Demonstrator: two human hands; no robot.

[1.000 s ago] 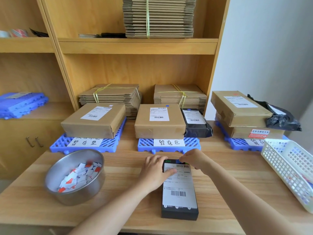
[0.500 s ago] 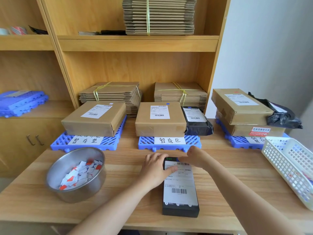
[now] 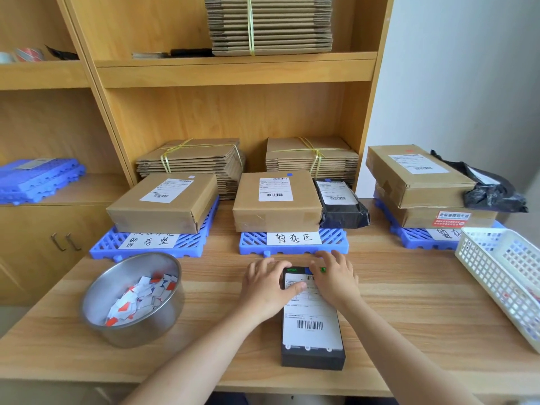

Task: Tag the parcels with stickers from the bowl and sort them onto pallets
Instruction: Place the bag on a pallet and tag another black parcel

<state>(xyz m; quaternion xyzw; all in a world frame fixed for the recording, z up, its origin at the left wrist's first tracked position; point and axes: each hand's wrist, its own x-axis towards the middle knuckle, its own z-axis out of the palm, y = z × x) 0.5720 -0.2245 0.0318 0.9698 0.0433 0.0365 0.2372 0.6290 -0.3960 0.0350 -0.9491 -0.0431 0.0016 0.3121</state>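
**Both hands sit at the far end of the long black parcel**

The black parcel lies flat on the table, right in front of the person. It is long and thin. Its long side runs from 6 o'clock to 12 o'clock, so one short end is close to the person and the other points away.

Both hands are at the far short end. The left hand rests on the 11 o'clock corner, with its thumb laid flat on the white label. The right hand rests on the 1 o'clock corner. Its fingers are spread apart and lie flat on the parcel. Neither hand is wrapped around anything. A little blue sticker shows at the far edge, just beside the right hand's fingers. I think the sticker is being pressed down, so the right hand is the nearer one for that job.

The bowl of stickers sits at 9 o'clock from the parcel, apart from it.

The middle pallet is at 12 o'clock, just past the fingers. It already holds a brown box and a black bag. The left pallet is at 10 o'clock and the right pallet at 2 o'clock. To go to the middle one, the parcel would only need a push straight ahead.
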